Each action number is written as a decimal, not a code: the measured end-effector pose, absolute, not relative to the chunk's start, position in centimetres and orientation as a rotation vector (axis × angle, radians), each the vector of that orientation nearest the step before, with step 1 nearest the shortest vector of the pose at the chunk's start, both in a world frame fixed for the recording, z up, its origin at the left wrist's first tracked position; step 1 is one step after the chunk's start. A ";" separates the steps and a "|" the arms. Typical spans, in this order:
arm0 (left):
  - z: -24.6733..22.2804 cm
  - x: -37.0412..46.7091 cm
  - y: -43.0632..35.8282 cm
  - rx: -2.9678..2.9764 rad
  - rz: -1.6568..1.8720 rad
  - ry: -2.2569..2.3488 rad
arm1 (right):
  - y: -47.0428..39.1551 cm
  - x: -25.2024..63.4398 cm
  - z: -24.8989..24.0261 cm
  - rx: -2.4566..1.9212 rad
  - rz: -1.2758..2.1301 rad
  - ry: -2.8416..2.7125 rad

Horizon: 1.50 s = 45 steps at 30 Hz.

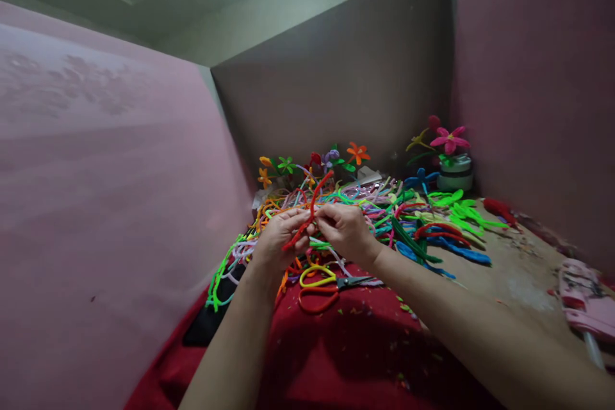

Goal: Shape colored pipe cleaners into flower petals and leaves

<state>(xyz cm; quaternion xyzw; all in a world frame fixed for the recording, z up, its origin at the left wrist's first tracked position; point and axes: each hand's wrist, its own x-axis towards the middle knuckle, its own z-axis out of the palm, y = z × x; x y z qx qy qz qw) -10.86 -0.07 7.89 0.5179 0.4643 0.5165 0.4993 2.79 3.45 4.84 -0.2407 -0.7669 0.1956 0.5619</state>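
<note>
A fuzzy red pipe cleaner (316, 195) is held between both hands at the middle of the view, one end pointing up and the other down to the left. My left hand (284, 235) pinches it with thumb and fingers. Close against it, my right hand (344, 228) has its fingers closed on the pipe cleaner near its middle; the exact grip is partly hidden. Beneath and behind the hands spreads a tangled heap of coloured pipe cleaners (384, 208). Scissors (331, 284) with one yellow and one red handle lie just below the hands, blades to the right.
Finished pipe-cleaner flowers (358, 153) stand at the back, with a pink one (450, 140) by a pale jar (455, 173). A pink glue gun (587, 301) lies far right. Red cloth (331, 359) with scraps covers the front. Pink walls (120, 205) close in the sides.
</note>
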 end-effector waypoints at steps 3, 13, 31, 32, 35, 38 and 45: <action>8.5 -11.1 -1.2 1.574 1.551 1.246 | 3.4 2.9 5.7 -0.484 1.026 -1.655; 10.2 -12.2 -2.8 2.599 1.189 1.249 | 3.7 3.6 5.2 -0.223 1.682 -1.608; 8.7 -10.1 -1.5 1.432 1.344 1.372 | 2.1 2.4 4.6 -0.575 0.292 -1.891; 9.0 -9.8 -1.9 1.512 1.408 1.458 | 2.1 2.5 4.8 -0.571 0.477 -1.857; 9.6 -9.1 -2.6 1.711 1.502 1.633 | 2.4 2.7 5.5 -0.498 1.186 -1.694; 9.4 -9.3 -2.7 1.883 1.513 1.702 | 2.8 3.0 5.8 -0.405 1.575 -1.506; 8.2 -9.3 -3.0 2.655 1.184 1.985 | 2.4 2.6 5.6 -0.473 1.452 -1.442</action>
